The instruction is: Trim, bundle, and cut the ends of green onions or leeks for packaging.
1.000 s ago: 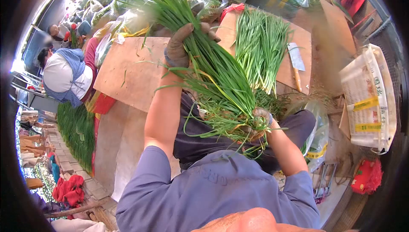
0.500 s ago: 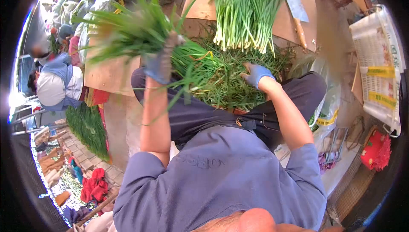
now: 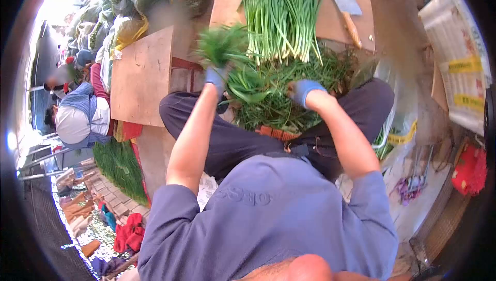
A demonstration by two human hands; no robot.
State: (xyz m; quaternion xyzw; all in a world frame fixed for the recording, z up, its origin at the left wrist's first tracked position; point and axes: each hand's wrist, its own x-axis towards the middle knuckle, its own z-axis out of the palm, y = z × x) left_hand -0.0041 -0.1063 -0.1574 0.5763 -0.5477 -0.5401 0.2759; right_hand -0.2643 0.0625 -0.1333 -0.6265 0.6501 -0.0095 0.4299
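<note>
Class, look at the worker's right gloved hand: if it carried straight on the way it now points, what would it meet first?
The right hand points forward into the loose pile of green trimmings on the lap, so it would probably meet that first. Beyond lie the bundled chives on the board; depth is uncertain.

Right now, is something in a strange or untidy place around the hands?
Yes. Loose green trimmings lie heaped on the person's lap, under the right hand, not on the board. A cleaver rests on that board beside the tidy chives. The left hand grips a bunch.
</note>
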